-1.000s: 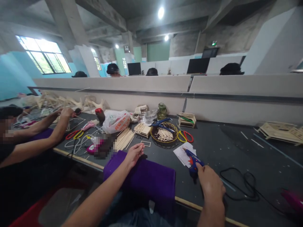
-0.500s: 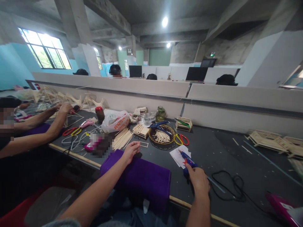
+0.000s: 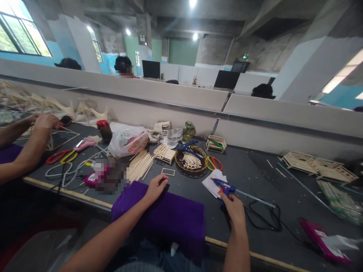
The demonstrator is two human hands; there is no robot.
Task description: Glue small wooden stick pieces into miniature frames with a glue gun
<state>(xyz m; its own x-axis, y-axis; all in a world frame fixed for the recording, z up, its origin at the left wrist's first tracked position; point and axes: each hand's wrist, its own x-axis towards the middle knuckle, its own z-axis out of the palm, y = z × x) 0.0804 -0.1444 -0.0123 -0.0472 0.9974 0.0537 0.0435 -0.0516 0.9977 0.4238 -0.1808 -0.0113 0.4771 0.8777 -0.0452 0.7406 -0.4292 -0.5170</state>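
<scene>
My right hand (image 3: 234,209) grips a blue glue gun (image 3: 227,187) by its handle. Its nozzle points left over some white papers (image 3: 214,182), and a long glue stick (image 3: 255,197) sticks out of its back end. My left hand (image 3: 155,189) is over a purple cloth (image 3: 178,215) at the table's front edge, fingers curled together; whatever may be between them is hidden. Just beyond these fingertips, a small rectangular wooden frame (image 3: 168,175) lies on the dark table. Thin wooden sticks (image 3: 139,165) are piled farther left.
Behind stand a yellow-rimmed basket (image 3: 177,166) of short sticks, a wooden lattice piece (image 3: 164,154) and red-and-yellow scissors (image 3: 216,163). A black cord (image 3: 263,227) loops at right, near a magenta object (image 3: 323,240). A co-worker's arms (image 3: 31,151) reach in at left.
The head view has shifted. My left hand has drawn back from the small frame toward the cloth. The glue gun in my right hand has turned, its nozzle now pointing more to the left.
</scene>
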